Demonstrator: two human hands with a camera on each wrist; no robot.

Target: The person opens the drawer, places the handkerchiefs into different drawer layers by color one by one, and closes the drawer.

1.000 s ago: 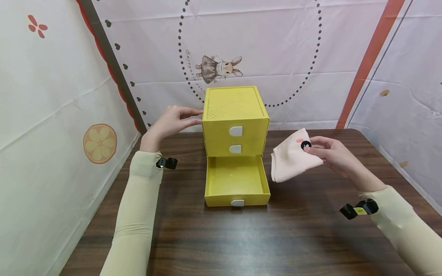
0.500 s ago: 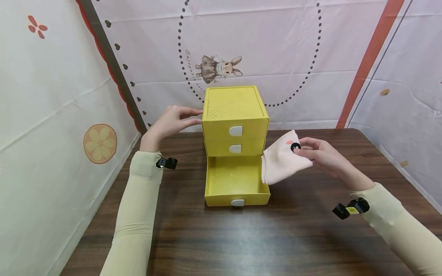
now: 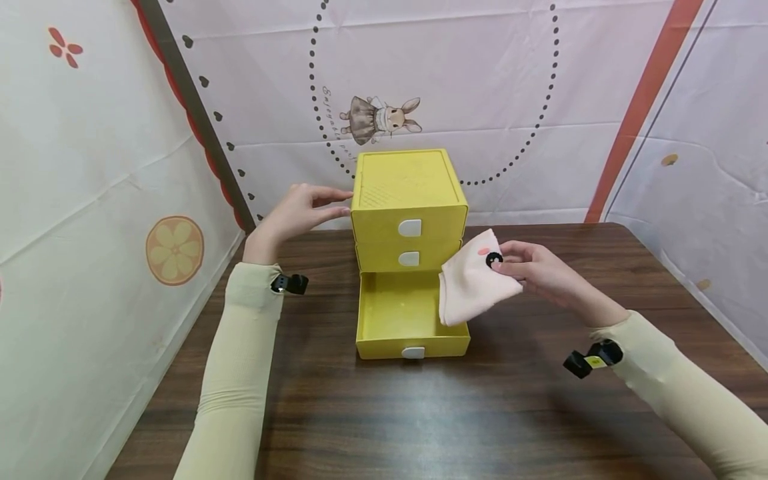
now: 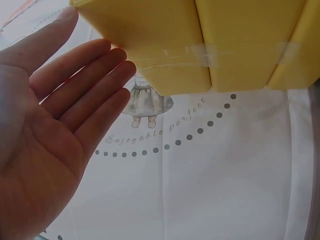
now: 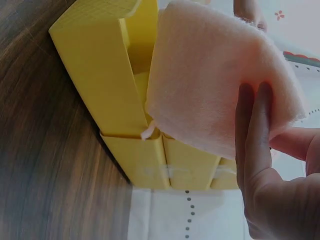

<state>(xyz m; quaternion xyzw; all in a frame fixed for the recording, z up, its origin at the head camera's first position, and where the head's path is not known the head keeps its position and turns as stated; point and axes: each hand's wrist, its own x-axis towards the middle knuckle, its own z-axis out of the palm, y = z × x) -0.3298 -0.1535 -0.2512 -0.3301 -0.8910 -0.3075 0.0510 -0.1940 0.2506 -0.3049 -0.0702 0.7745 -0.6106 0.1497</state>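
Note:
A yellow three-drawer cabinet (image 3: 408,177) stands on the table, its bottom drawer (image 3: 393,313) pulled out. My left hand (image 3: 300,212) rests its fingertips against the cabinet's left side, fingers straight; the left wrist view shows the palm (image 4: 45,135) beside the yellow wall. In my right hand (image 3: 543,272) a folded pale pink towel (image 3: 471,287) is pinched between thumb and fingers. The towel has a black round patch and a pink spot. It hangs over the right side of the open drawer. In the right wrist view the towel (image 5: 205,80) partly covers the drawer's inside.
Both upper drawers are closed, each with a white pull tab (image 3: 410,228). The brown wooden table (image 3: 384,413) extends in front and to both sides. A printed fabric backdrop (image 3: 492,87) surrounds the table at the back and sides.
My right hand has carried the pink towel leftward, from beside the cabinet to over the right part of the open drawer. The left hand and the cabinet have stayed in place.

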